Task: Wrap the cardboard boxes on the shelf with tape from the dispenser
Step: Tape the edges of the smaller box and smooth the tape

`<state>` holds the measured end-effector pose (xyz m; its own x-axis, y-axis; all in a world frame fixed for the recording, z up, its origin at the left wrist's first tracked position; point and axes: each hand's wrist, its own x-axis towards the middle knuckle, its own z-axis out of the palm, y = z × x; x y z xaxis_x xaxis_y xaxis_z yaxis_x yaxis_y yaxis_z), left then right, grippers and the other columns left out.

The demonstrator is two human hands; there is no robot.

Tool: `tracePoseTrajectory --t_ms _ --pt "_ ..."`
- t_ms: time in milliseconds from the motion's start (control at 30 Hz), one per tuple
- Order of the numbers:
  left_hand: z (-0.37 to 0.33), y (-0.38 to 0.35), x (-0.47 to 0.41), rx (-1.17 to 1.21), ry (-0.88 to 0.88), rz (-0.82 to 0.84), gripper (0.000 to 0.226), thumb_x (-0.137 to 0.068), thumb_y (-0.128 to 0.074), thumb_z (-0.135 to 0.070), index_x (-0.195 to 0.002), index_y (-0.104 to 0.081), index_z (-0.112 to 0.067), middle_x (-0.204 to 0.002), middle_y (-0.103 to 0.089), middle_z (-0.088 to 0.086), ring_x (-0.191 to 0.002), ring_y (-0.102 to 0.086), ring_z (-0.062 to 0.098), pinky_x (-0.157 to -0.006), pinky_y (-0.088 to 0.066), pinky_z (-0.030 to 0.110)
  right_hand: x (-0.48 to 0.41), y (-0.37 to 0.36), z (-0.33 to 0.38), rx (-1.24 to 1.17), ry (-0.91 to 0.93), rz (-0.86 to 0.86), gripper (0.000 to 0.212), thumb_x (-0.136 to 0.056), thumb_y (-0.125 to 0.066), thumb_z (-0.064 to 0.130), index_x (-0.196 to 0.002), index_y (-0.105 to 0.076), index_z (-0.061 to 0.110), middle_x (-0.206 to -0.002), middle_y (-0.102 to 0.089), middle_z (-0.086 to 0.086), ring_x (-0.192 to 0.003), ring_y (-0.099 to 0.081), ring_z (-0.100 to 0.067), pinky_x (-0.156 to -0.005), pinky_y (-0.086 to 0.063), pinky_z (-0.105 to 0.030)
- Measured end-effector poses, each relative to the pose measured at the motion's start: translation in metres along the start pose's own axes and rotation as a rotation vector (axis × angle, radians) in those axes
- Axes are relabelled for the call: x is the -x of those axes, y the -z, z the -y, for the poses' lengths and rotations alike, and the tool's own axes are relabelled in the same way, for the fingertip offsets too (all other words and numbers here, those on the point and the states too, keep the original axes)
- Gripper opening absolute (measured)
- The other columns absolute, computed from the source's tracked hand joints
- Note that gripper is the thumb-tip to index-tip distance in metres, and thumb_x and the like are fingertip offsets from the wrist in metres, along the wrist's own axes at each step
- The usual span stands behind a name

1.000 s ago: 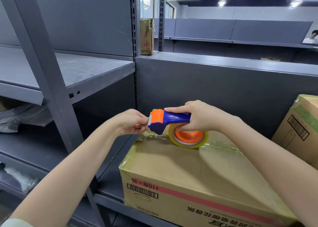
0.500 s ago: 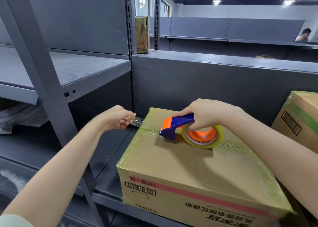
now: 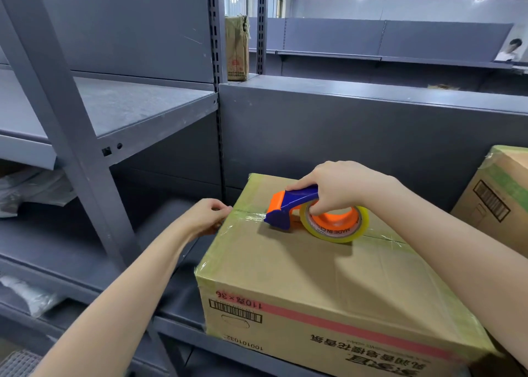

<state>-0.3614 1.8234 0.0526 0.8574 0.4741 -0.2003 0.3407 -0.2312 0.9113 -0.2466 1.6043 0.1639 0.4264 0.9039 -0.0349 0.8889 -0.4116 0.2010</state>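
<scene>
Head camera looks down at my two hands and a big brown box (image 3: 314,268) on a gray shelf (image 3: 177,299). The box lies flat on the shelf right in front of me. Its printed side faces me, and the words and bar code are upside down. Shiny tape covers its edges.

My right hand (image 3: 340,185) grips the tape dispenser (image 3: 294,205). My fingers curl round its blue handle. The dispenser sits on top of the box, toward the back, with its orange front pointing left. The yellow roll (image 3: 337,228) with the orange middle touches the box top.

A strip of clear tape (image 3: 248,216) runs from the front of the dispenser to the left top edge of the box, along the crack between the flaps. My left hand (image 3: 205,216) is at that edge, just beside the box. Its fingers are curled and pinch the end of the tape there.

Another brown box (image 3: 497,199) stands to the right, tilted, with a bar code on its side. A small brown box (image 3: 236,48) stands upright far back, up higher. Crumpled plastic bags (image 3: 34,188) lie on the shelves to my left. A person (image 3: 511,49) in white is far away at the back right.
</scene>
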Motion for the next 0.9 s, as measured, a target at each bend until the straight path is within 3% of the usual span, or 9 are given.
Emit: tracePoseTrajectory --t_ms 133,233,333,467,533,633,767,833,900 --pt "-0.003 -0.01 0.005 -0.076 -0.029 -0.056 0.015 -0.097 -0.049 -0.028 -0.105 -0.053 -0.016 -0.08 -0.058 0.009 -0.051 -0.048 0.01 -0.04 -0.036 0.014 -0.003 -0.001 0.002 0.016 0.001 0.009 0.057 -0.08 -0.057 0.038 -0.132 -0.04 0.051 -0.107 -0.059 0.015 -0.091 -0.053 -0.013 -0.058 -0.037 -0.025" --pt "-0.001 -0.005 0.001 -0.223 0.028 -0.038 0.042 -0.096 -0.046 -0.038 -0.13 -0.041 -0.015 -0.088 -0.064 0.012 -0.056 -0.048 0.013 -0.045 -0.039 0.018 -0.005 -0.001 0.005 0.044 0.01 0.013 0.055 -0.08 -0.056 0.037 -0.131 -0.042 0.052 -0.1 -0.057 0.014 -0.093 -0.054 -0.016 -0.055 -0.035 -0.024" --pt "0.008 -0.005 0.0 -0.328 0.086 -0.043 0.048 -0.094 -0.046 -0.046 -0.125 -0.045 -0.011 -0.081 -0.059 0.009 -0.058 -0.045 0.016 -0.051 -0.037 0.023 -0.007 -0.001 0.005 0.045 0.012 0.029 0.056 -0.078 -0.056 0.037 -0.129 -0.042 0.054 -0.1 -0.059 0.013 -0.092 -0.054 -0.016 -0.057 -0.038 -0.025" --pt "-0.003 -0.007 0.0 -0.24 -0.184 -0.227 0.016 -0.092 -0.053 -0.009 -0.106 -0.061 -0.01 -0.085 -0.064 0.001 -0.069 -0.056 0.014 -0.057 -0.044 0.019 -0.01 0.001 0.005 0.021 0.017 0.046 0.055 -0.077 -0.057 0.037 -0.128 -0.044 0.055 -0.102 -0.062 0.012 -0.089 -0.055 -0.015 -0.064 -0.044 -0.028" --pt "-0.019 -0.008 0.007 -0.262 -0.28 -0.19 0.032 -0.092 -0.041 0.001 -0.106 -0.064 -0.017 -0.096 -0.065 -0.001 -0.083 -0.06 0.013 -0.073 -0.049 0.02 -0.009 0.0 0.005 0.027 0.023 0.041 0.055 -0.077 -0.056 0.038 -0.128 -0.043 0.055 -0.103 -0.062 0.013 -0.089 -0.055 -0.015 -0.064 -0.044 -0.028" --pt "-0.038 -0.013 0.021 -0.505 -0.322 -0.016 0.029 -0.092 -0.045 -0.021 -0.116 -0.061 -0.027 -0.107 -0.062 -0.002 -0.094 -0.055 0.014 -0.082 -0.047 0.029 -0.009 0.0 0.004 0.027 0.027 0.044 0.054 -0.078 -0.056 0.037 -0.128 -0.044 0.055 -0.103 -0.061 0.014 -0.088 -0.055 -0.015 -0.06 -0.041 -0.026" --pt "-0.028 -0.03 0.025 -0.845 -0.282 0.215 0.046 -0.1 -0.025 -0.041 -0.139 -0.036 -0.018 -0.147 -0.031 -0.002 -0.141 -0.016 0.023 -0.113 -0.021 0.036 -0.008 0.002 0.005 0.033 0.029 0.056 0.055 -0.08 -0.056 0.036 -0.13 -0.043 0.053 -0.104 -0.06 0.014 -0.087 -0.055 -0.013 -0.059 -0.041 -0.025" --pt "-0.017 -0.029 0.024 -0.905 -0.295 0.239 0.059 -0.099 -0.017 -0.048 -0.151 -0.004 -0.023 -0.157 0.006 -0.011 -0.142 0.016 0.01 -0.117 -0.005 0.036 -0.008 0.003 0.006 0.048 0.036 0.062 0.055 -0.081 -0.056 0.036 -0.131 -0.041 0.052 -0.106 -0.059 0.014 -0.087 -0.054 -0.013 -0.06 -0.041 -0.025" --pt "-0.013 -0.021 0.022 -0.933 -0.313 0.239 0.062 -0.097 -0.017 -0.052 -0.15 0.003 -0.028 -0.155 0.012 -0.017 -0.139 0.019 0.004 -0.117 -0.006 0.035 -0.009 0.004 0.007 0.057 0.036 0.067 0.055 -0.081 -0.056 0.036 -0.131 -0.041 0.052 -0.11 -0.06 0.013 -0.089 -0.055 -0.014 -0.065 -0.044 -0.027"
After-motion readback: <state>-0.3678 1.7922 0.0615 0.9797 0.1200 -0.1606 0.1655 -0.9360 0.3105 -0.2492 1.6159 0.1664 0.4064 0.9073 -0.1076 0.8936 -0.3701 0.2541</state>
